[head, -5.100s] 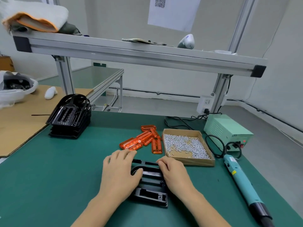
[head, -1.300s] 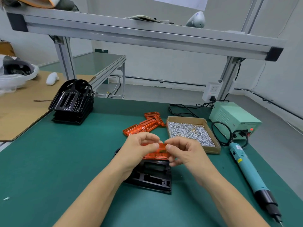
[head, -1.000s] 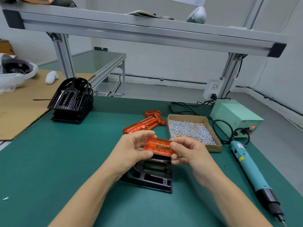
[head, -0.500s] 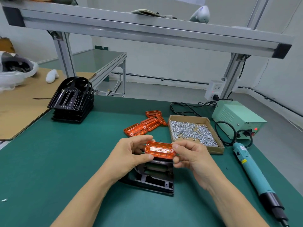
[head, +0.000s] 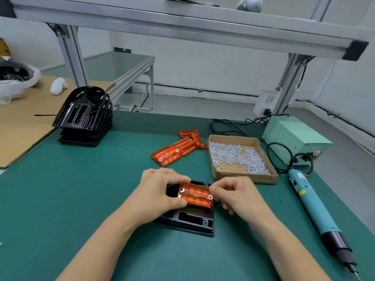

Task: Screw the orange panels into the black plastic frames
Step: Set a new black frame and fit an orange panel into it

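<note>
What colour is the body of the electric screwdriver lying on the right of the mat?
Teal-blue, with a black front end, on the long plastic electric screwdriver; head view shows it.

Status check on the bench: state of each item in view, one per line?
orange panel: on the black frame, pinched at both ends, no screws in
black frame: flat on the mat
left hand: pinching the panel's left end
right hand: pinching its right end
spare orange panels: loose pile
frame stack: untouched
screw box: open, partly full
electric screwdriver: lying idle
power supply: red light lit
</note>
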